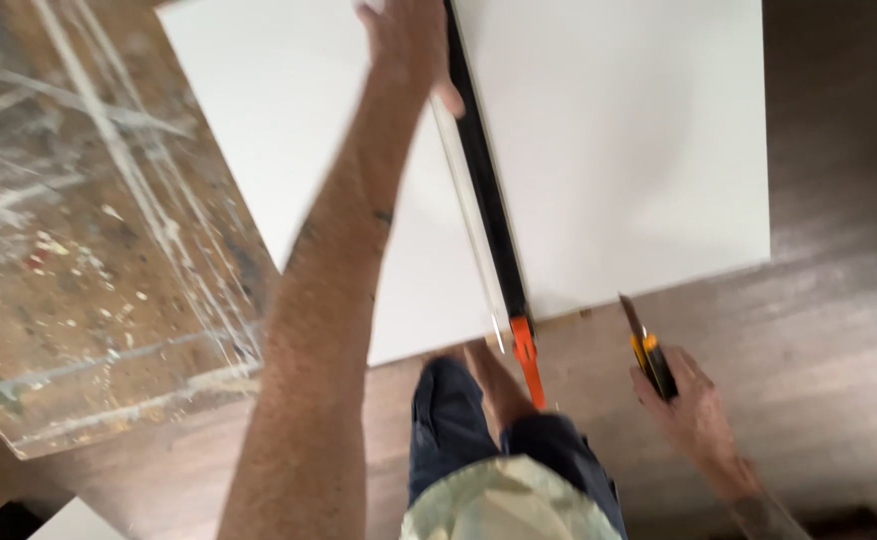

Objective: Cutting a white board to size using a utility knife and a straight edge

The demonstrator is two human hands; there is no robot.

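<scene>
A large white board [618,150] lies flat on the floor. Along it runs a long black straightedge [486,190] with an orange end [526,355]. My left hand [410,40] presses down on the straightedge near the top of the view, arm stretched out. My right hand [693,405] is off the board's near edge at the lower right, gripping a yellow and black utility knife [646,350] with its blade pointing up toward the board. The frame is blurred by motion.
A paint-spattered sheet [78,250] covers the floor at the left. Dark wood floor [838,330] shows on the right and near side. My knee in dark jeans [448,420] is just below the straightedge's end. A white corner [73,522] sits at the bottom left.
</scene>
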